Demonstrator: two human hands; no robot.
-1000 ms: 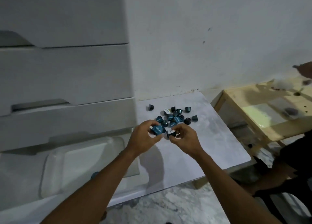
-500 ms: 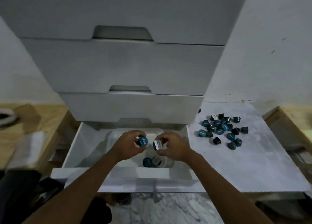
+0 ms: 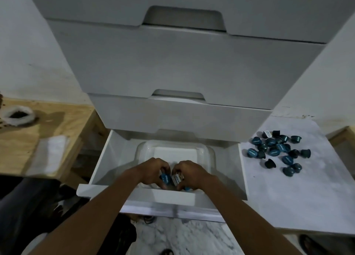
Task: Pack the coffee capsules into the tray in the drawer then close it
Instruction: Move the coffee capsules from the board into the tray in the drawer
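Over the tray's near edge, left hand pinches a blue capsule, right hand a white-lidded capsule; the loose capsules lie off right, nearer the right hand.

Wooden table left, bearing white pouch and folded white cloth; marble-pattern floor below.
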